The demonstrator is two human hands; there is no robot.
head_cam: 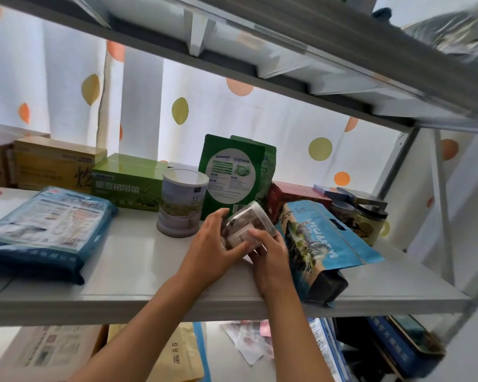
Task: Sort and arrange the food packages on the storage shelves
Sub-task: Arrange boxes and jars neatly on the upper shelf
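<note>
The clear tub (249, 226) is half hidden by both hands, so its dark contents and white label are hard to read, and whether its base touches the shelf (138, 260) cannot be told. A second green pouch (268, 166) shows only as an edge behind the front green pouch (231, 175). The red box (293, 195) is partly covered by the blue bag (320, 241), which lies tilted with its dark bottom hanging over the shelf's front edge. The jars (366, 219) at the right rear are partly blocked by that bag. The brown box (53, 164) is cut off at the left edge, and the lower shelf's packages are dim and mostly hidden. The left hand (213, 252) curls around the tub's left side, thumb across its front, fingers up by its lid. The right hand (268, 255) closes on the tub's lower right, fingertips pressed on the label. The tub sits tilted above mid-shelf, just right of the tin (181, 202) and in front of the green pouch. The green box (127, 183) stands behind the tin, and the blue pack (47, 230) lies flat at left.
</note>
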